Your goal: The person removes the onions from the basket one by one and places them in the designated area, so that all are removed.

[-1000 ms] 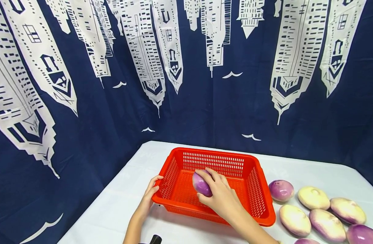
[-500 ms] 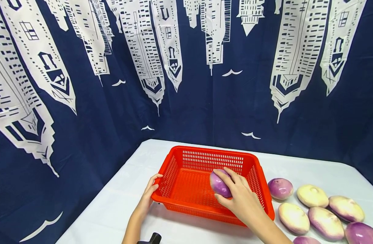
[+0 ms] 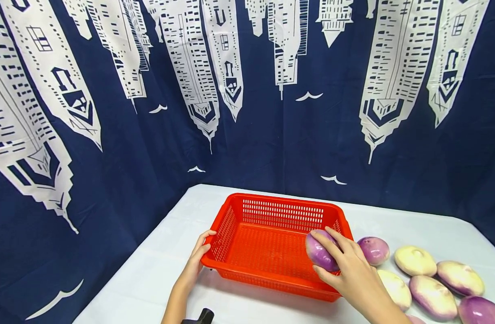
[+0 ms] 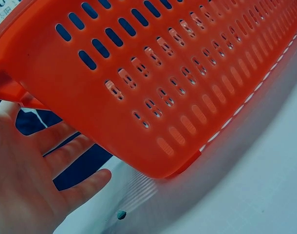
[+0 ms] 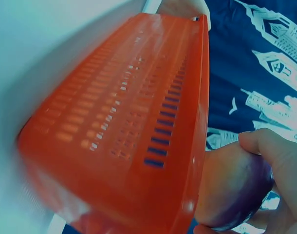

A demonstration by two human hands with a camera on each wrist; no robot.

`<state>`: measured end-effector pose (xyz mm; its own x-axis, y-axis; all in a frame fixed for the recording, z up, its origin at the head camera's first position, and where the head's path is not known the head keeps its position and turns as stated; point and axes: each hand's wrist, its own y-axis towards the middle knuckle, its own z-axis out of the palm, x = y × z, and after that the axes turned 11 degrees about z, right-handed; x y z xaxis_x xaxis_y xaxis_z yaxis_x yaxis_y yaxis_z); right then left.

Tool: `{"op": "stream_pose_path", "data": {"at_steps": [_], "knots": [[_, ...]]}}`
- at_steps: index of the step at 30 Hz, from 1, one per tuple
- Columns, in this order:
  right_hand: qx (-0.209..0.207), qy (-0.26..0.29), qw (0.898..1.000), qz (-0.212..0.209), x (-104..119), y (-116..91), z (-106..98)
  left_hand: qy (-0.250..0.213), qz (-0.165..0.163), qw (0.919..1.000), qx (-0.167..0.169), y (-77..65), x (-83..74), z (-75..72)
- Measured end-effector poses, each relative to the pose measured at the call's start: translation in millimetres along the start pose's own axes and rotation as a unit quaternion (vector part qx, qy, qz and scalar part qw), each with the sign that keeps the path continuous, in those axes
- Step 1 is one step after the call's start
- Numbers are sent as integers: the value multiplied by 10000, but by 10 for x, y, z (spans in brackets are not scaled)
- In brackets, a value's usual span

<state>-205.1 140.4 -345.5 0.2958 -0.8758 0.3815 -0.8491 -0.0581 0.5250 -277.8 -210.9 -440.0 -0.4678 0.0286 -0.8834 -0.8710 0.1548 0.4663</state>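
Note:
My right hand grips a glossy purple oval vegetable, its paler end toward the basket in the right wrist view. The vegetable is held above the right end of a red perforated plastic basket, overlapping its rim in the head view. Thumb and fingers stand on opposite sides of it; the palm side is partly hidden. At the basket's left end my left hand rests on the rim. In the left wrist view its straight fingers lie spread along the outside of the end wall. No vegetables show in the basket.
Several more oval vegetables lie right of the basket: a purple one, cream ones such as this cream vegetable, and mixed purple-cream ones. A white cloth covers the table. A navy curtain hangs behind. A black object shows at the lower edge.
My right hand has moved rightward across the basket with the purple vegetable, from its middle to its right end. The left hand and the basket stay in place.

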Motion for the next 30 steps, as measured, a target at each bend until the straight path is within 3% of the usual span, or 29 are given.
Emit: {"op": "stream_pose_path", "data": {"at_steps": [7, 15, 22, 26, 30], "knots": [[81, -308, 9989, 340, -245, -97, -144, -68, -101, 9998, -152, 2, -28, 24], [-337, -378, 9982, 316, -641, -206, -173, -63, -172, 9997, -130, 4, -22, 23], [-60, -460, 9952, 862, -951, -294, -246, 13, -48, 10000, -34, 11, 83, -24], [64, -528, 9923, 1117, -1148, -358, -265, -67, -167, 9998, -109, 16, 26, 1], [-94, -563, 9920, 1122, -1331, -399, -279, -66, -249, 9996, -124, 8, -53, 29]]}}
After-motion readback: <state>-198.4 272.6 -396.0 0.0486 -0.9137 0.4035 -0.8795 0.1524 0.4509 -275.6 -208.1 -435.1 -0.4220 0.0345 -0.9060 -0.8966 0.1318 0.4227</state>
